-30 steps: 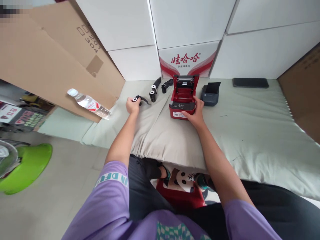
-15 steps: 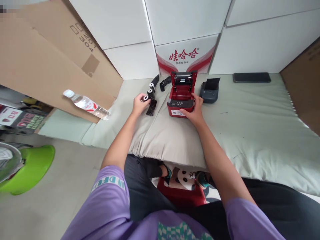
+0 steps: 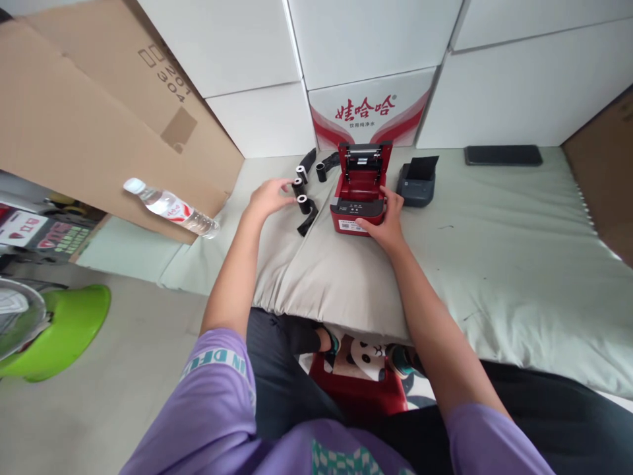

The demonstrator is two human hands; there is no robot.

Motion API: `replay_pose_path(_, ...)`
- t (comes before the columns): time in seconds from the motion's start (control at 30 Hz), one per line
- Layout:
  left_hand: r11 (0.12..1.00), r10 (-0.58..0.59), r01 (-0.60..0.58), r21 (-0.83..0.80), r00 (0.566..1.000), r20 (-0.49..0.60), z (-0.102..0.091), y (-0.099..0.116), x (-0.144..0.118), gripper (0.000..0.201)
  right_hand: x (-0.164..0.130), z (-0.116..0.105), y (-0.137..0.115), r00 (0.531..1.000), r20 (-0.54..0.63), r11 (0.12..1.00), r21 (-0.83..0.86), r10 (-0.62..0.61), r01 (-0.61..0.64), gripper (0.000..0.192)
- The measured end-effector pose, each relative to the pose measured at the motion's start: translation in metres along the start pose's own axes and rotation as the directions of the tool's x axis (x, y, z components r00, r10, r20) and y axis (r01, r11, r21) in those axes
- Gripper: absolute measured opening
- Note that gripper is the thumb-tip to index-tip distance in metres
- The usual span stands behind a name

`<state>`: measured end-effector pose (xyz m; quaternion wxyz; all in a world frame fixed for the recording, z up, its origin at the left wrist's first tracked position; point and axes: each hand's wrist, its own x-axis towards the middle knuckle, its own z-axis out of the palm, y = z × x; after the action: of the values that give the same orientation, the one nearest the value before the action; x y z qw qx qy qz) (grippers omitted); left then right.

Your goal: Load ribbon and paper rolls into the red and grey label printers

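My right hand [image 3: 387, 220] grips the near right corner of a small red label printer [image 3: 359, 226], with the thumb on its front and the fingers along its side. The printer's lid stands raised and its inside is bare to view. To the left, my left hand [image 3: 273, 198] has thumb and fingers apart beside a row of small rolls. Closest to it are a black roll with a loose tail [image 3: 303, 204] and another black roll [image 3: 298, 187]. Behind these stand a paler roll [image 3: 301, 174] and a black roll [image 3: 321, 173], each with a dark strip trailing back.
Right of the red printer sits a dark portable printer [image 3: 417, 188] with a black strip sticking out. A black phone [image 3: 503, 156] lies farther right. A water bottle [image 3: 171, 208] leans by the cardboard box [image 3: 99, 119]. White boxes [image 3: 370, 39] wall the back.
My left hand has let go of the front black roll, which now stands slightly to the right. The hand has drawn left and its fingers have spread. My right hand keeps its place.
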<state>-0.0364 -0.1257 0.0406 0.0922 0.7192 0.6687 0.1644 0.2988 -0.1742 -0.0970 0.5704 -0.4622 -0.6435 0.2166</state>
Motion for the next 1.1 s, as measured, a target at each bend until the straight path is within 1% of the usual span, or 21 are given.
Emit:
replay_pose_path(0.07,0.994,-0.113,0.111,-0.021,0.983,-0.142,0.0,0.009,0.014,0.037,0.0,0.0,0.0,1.0,-0.001,1.0,0.0,-0.004,0.004,0.106)
replay_pose_path(0.13,0.975,-0.22,0.205,-0.086,0.945,-0.241,0.007,0.016,0.035,0.031,0.0,0.001,-0.001,1.0,-0.004,1.0,0.008,-0.001,0.001,0.106)
replay_pose_path(0.17,0.961,-0.269,0.246,-0.124,0.933,-0.237,0.012,0.019,0.048,0.031,0.0,0.001,-0.001,1.0,-0.006,1.0,0.012,0.001,-0.001,0.106)
replay_pose_path(0.23,0.927,-0.362,0.337,-0.164,0.918,-0.163,0.024,0.022,0.073,0.039,0.001,0.001,-0.002,1.0,-0.009,1.0,0.02,0.002,-0.001,0.106)
replay_pose_path(0.3,0.908,-0.408,0.395,-0.136,0.909,-0.082,0.035,0.023,0.095,0.047,0.001,0.0,-0.004,1.0,-0.013,1.0,0.022,0.003,-0.002,0.106)
replay_pose_path(0.37,0.903,-0.422,0.419,-0.092,0.906,-0.024,0.045,0.023,0.109,0.041,0.002,-0.001,-0.007,1.0,-0.007,1.0,0.013,0.017,-0.017,0.106)
replay_pose_path(0.43,0.901,-0.427,0.424,-0.096,0.904,-0.017,0.05,0.023,0.116,0.028,0.002,-0.001,-0.008,0.999,0.005,0.999,0.002,0.041,-0.041,0.105)
replay_pose_path(0.47,0.899,-0.426,0.416,-0.138,0.903,-0.052,0.051,0.023,0.117,0.021,0.003,-0.002,-0.008,0.999,0.011,0.999,-0.002,0.051,-0.051,0.105)
replay_pose_path(0.5,0.896,-0.419,0.39,-0.212,0.901,-0.115,0.05,0.024,0.118,0.017,0.003,-0.002,-0.008,0.998,0.014,0.998,-0.004,0.057,-0.057,0.106)
replay_pose_path(0.57,0.863,-0.399,0.256,-0.435,0.874,-0.277,0.045,0.028,0.117,0.013,0.003,-0.001,-0.007,0.998,0.012,0.998,-0.003,0.058,-0.058,0.106)
replay_pose_path(0.6,0.812,-0.401,0.161,-0.561,0.852,-0.336,0.041,0.032,0.114,0.016,0.003,0.0,-0.007,0.998,0.008,0.998,-0.002,0.056,-0.056,0.106)
replay_pose_path(0.63,0.731,-0.411,0.066,-0.679,0.837,-0.361,0.036,0.037,0.11,0.02,0.003,0.0,-0.006,0.999,0.003,0.999,-0.003,0.055,-0.055,0.106)
replay_pose_path(0.67,0.627,-0.419,-0.012,-0.779,0.838,-0.35,0.03,0.043,0.104,0.024,0.003,0.001,-0.005,0.999,-0.001,0.999,-0.004,0.053,-0.053,0.105)
replay_pose_path(0.73,0.392,-0.398,-0.098,-0.915,0.878,-0.265,0.02,0.059,0.087,0.03,0.003,0.002,-0.004,0.999,-0.007,0.999,-0.007,0.048,-0.048,0.106)
replay_pose_path(0.8,0.191,-0.328,-0.139,-0.972,0.924,-0.197,0.013,0.076,0.065,0.028,0.003,0.002,-0.004,0.999,-0.01,0.999,-0.003,0.042,-0.042,0.106)
replay_pose_path(0.83,0.119,-0.283,-0.147,-0.982,0.943,-0.176,0.011,0.083,0.054,0.03,0.003,0.002,-0.005,0.999,-0.009,0.999,0.0,0.041,-0.041,0.105)
replay_pose_path(0.87,0.09,-0.23,-0.155,-0.984,0.958,-0.172,0.011,0.089,0.044,0.035,0.003,0.002,-0.005,0.999,-0.007,0.999,0.004,0.044,-0.044,0.105)
replay_pose_path(0.9,0.09,-0.16,-0.158,-0.983,0.972,-0.171,0.013,0.095,0.035,0.04,0.003,0.002,-0.006,0.999,-0.004,0.999,0.008,0.048,-0.048,0.105)
replay_pose_path(0.97,0.149,0.018,-0.135,-0.98,0.991,-0.134,0.019,0.104,0.025,0.048,0.003,0.001,-0.006,0.998,0.002,0.998,0.014,0.057,-0.057,0.106)
replay_pose_path(1.03,0.275,0.186,-0.088,-0.957,0.982,-0.037,0.029,0.113,0.023,0.049,0.004,0.001,-0.006,0.998,-0.001,0.998,0.014,0.058,-0.058,0.107)
replay_pose_path(1.1,0.462,0.307,-0.077,-0.883,0.949,0.077,0.039,0.123,0.026,0.041,0.004,0.001,-0.006,0.998,-0.01,0.998,-0.002,0.056,-0.056,0.109)
